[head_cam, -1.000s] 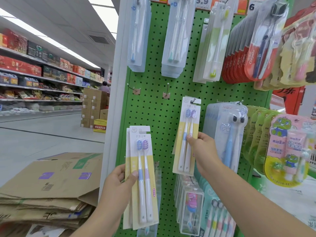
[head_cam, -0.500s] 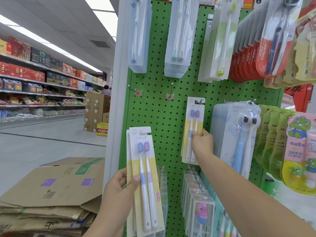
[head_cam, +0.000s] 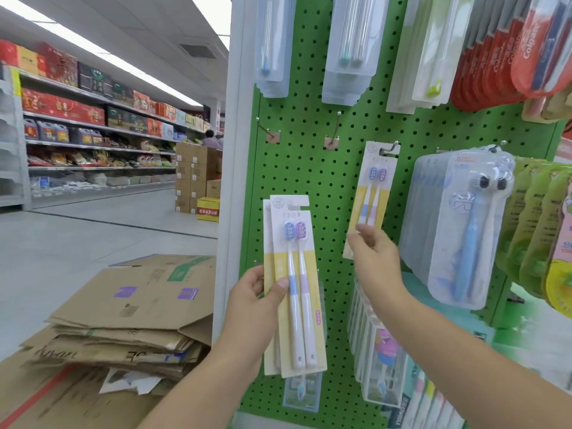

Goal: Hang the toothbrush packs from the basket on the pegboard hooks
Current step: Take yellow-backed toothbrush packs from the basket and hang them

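- One toothbrush pack [head_cam: 370, 193] is now hung on the pegboard hook [head_cam: 390, 147] at 1 o'clock; the right hand [head_cam: 374, 258] has slipped down, loosely curled at its lower edge.
- Two more packs [head_cam: 294, 289] are gripped by the left hand [head_cam: 257, 301].
- Empty hooks [head_cam: 335, 131] wait at 12 o'clock.

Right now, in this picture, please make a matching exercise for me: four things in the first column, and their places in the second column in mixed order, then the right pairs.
Things:
1. yellow toothbrush packs
2. single yellow pack
3. flattened cardboard boxes
4. red Colgate packs

Places:
A. top right of the pegboard
B. hanging on a hook, right hand at its lower end
C. stacked low, left of the pegboard
D. in the grip of the left hand

Pairs: 1-D, 2-B, 3-C, 4-A
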